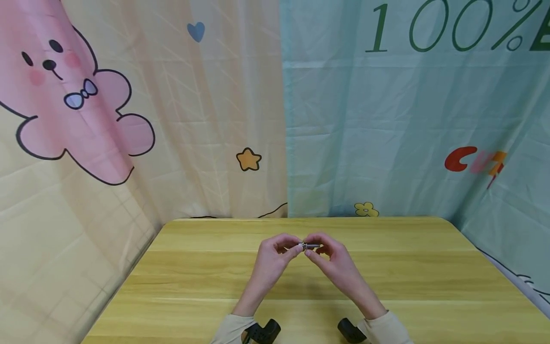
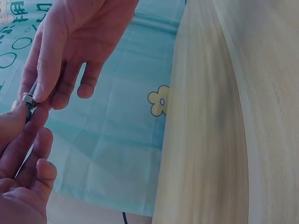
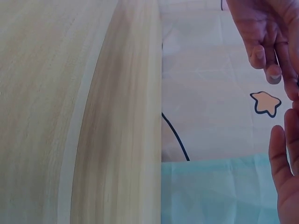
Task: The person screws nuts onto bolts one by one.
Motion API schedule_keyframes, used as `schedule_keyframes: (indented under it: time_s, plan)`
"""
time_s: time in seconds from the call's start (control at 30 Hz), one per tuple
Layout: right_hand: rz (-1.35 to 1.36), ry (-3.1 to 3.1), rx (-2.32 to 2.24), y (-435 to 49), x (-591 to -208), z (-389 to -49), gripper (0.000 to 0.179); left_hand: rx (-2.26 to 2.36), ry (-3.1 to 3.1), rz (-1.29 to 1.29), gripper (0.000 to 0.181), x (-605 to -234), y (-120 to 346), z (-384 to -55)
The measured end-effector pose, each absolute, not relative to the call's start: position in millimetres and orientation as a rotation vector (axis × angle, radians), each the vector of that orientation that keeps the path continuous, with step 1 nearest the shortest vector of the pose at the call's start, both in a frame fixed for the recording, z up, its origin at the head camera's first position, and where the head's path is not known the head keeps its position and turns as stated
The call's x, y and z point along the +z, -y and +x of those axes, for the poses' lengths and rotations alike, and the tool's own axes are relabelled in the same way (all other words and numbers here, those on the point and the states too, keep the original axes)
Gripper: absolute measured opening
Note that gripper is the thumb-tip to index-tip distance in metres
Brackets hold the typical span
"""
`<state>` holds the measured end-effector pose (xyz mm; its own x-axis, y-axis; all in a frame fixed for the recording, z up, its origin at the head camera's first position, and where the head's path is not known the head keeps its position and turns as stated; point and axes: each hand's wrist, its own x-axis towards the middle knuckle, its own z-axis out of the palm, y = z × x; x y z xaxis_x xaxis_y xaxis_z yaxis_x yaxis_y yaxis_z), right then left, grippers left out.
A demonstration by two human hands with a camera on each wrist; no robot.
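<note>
A small metal bolt with a threaded shank and a nut on it lies level between my two hands, held above the table. My left hand pinches the nut end between thumb and forefinger. From the other side, my right hand pinches the threaded shank with thumb and fingers. The two hands' fingertips meet close around the nut in the left wrist view. Fingers hide much of the bolt there, and in the right wrist view almost all of it is covered or out of frame.
The wooden table stretches under both hands, its far edge against printed curtains. Black wrist devices sit at both sleeve cuffs. A second curtain hangs along the left side.
</note>
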<state>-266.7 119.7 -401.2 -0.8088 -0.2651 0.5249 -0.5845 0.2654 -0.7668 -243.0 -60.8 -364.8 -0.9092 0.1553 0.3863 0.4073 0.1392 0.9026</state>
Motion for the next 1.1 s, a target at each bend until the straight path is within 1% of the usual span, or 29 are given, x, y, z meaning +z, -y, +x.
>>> schedule_keyframes:
  time_s: [0.43,0.6,0.7,0.77,0.9,0.97,1.1]
  plan:
    - [0.641,2.290,1.478,-119.3,-402.0,-261.6,0.007,-1.819,2.228,-0.564,0.007,-365.7,59.0,-241.1]
    - [0.621,2.290,1.527,-118.3,-401.3,-262.0,0.014,-1.835,2.219,-0.569,0.007,-365.6,58.9,-240.8]
    - [0.672,2.249,1.597,-118.9,-401.9,-263.8,0.023,-1.841,2.209,-0.566,0.007,-365.4,58.8,-241.1]
    - [0.724,2.217,1.613,-119.2,-402.2,-264.7,0.026,-1.846,2.205,-0.559,0.008,-365.5,59.1,-241.2]
    - [0.774,2.204,1.564,-117.8,-397.5,-261.2,0.021,-1.855,2.204,-0.553,0.008,-365.1,59.8,-241.5]
    - [0.765,2.215,1.537,-115.9,-390.7,-255.5,0.018,-1.849,2.207,-0.554,0.008,-364.8,59.8,-241.3]
    - [0.743,2.228,1.525,-116.0,-390.2,-254.1,0.013,-1.833,2.218,-0.554,0.008,-364.4,59.4,-240.8]
